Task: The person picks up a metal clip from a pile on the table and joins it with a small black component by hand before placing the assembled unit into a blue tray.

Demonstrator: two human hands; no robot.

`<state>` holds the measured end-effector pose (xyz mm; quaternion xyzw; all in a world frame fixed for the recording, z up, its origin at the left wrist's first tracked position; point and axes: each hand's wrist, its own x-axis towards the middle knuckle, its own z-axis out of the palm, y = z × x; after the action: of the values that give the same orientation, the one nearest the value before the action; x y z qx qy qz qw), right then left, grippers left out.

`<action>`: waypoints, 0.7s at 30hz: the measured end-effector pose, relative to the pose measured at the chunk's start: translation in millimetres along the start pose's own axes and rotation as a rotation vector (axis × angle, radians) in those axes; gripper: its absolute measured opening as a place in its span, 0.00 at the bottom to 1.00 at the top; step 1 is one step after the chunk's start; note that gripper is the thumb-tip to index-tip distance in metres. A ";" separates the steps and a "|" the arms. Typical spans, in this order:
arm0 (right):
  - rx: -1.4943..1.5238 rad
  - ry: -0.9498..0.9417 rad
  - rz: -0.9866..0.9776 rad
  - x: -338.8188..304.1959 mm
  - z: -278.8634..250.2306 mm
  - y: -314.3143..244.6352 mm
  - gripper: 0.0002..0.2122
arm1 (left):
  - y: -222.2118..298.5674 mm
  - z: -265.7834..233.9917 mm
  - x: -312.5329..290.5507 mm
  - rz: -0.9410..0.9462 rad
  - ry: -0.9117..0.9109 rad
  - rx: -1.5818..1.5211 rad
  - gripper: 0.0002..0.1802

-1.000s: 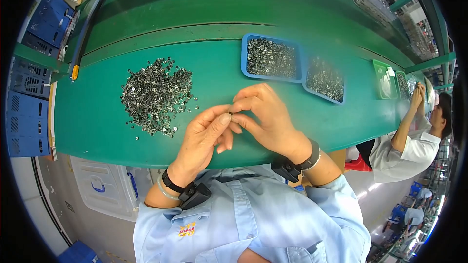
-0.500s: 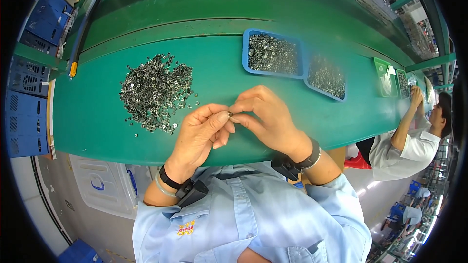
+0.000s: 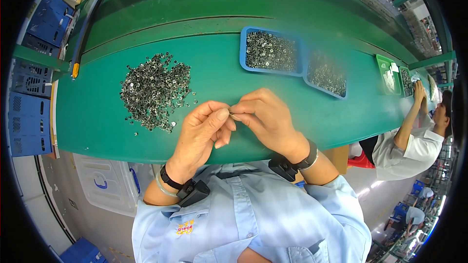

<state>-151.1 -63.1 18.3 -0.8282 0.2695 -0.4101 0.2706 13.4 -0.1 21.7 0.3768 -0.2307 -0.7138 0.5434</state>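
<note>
My left hand (image 3: pixel 202 129) and my right hand (image 3: pixel 265 119) meet fingertip to fingertip above the near part of the green table. Between the pinched thumbs and forefingers is a small metal part (image 3: pixel 231 113), mostly covered by the fingers; its exact kind cannot be made out. To the left of my hands lies a loose pile of small square metal pieces (image 3: pixel 155 90), dark and silvery. Beyond my right hand stands a blue tray (image 3: pixel 242 51) full of similar pieces. A second blue tray (image 3: pixel 325 91) beside it also holds such pieces, partly blurred.
Farther right sits a green tray (image 3: pixel 390 75) with white items, near a co-worker in a white shirt (image 3: pixel 412 146). Blue crates (image 3: pixel 30 122) are stacked at the left. A lidded clear plastic box (image 3: pixel 105 185) stands below the table edge (image 3: pixel 117 155).
My fingers have shifted slightly around the small part, still pinched together. The whole view has moved a little. The pile and trays look the same.
</note>
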 end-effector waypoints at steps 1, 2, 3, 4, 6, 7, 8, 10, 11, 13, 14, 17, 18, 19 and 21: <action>0.002 0.002 -0.002 -0.9 0.1 -0.3 0.08 | -1.3 -0.4 0.9 -0.007 -0.011 -0.015 0.08; 0.012 0.010 0.006 -1.9 0.3 -0.8 0.08 | -2.4 -0.5 1.3 -0.014 -0.022 -0.029 0.08; 0.022 0.019 0.015 -2.9 0.3 -1.3 0.08 | -3.1 -0.3 1.5 -0.013 -0.023 -0.026 0.08; 0.032 0.028 0.023 -3.8 0.3 -1.9 0.08 | -3.7 0.0 1.6 -0.017 -0.029 -0.045 0.08; 0.051 0.040 0.031 -5.4 0.1 -2.8 0.08 | -5.2 0.6 2.0 -0.024 -0.041 -0.082 0.07; 0.071 0.048 0.040 -6.2 0.0 -3.2 0.08 | -6.3 0.8 2.2 -0.024 -0.042 -0.079 0.07; 0.090 0.056 0.049 -6.7 -0.1 -3.8 0.07 | -7.3 0.7 2.3 -0.025 -0.056 -0.103 0.07; 0.121 0.060 0.062 -7.5 -1.0 -5.9 0.07 | -9.8 0.0 2.6 -0.028 -0.084 -0.151 0.06; 0.152 0.061 0.076 -7.9 -1.4 -7.1 0.07 | -11.5 -0.6 3.1 -0.028 -0.084 -0.150 0.06; 0.182 0.062 0.091 -9.8 -0.7 -9.1 0.07 | -16.1 -1.7 4.2 -0.010 -0.137 -0.217 0.06; 0.219 0.075 0.109 -11.2 0.7 -10.3 0.07 | -17.9 -1.7 4.5 -0.001 -0.164 -0.251 0.05; 0.291 0.100 0.147 -15.0 4.0 -10.8 0.06 | -22.1 -0.6 5.5 0.023 -0.184 -0.283 0.05; 0.297 0.100 0.158 -17.0 5.1 -9.6 0.06 | -23.2 -0.2 5.6 0.035 -0.193 -0.300 0.05; 0.303 0.100 0.169 -18.7 6.0 -8.4 0.06 | -23.7 0.1 5.6 0.034 -0.193 -0.302 0.05; 0.309 0.097 0.181 -19.8 6.2 -7.7 0.06 | -23.6 0.9 5.8 0.047 -0.166 -0.257 0.05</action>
<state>-154.5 -43.0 9.7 -0.7284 0.2895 -0.4602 0.4169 -2.3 1.5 3.1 0.2382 -0.1905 -0.7533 0.5826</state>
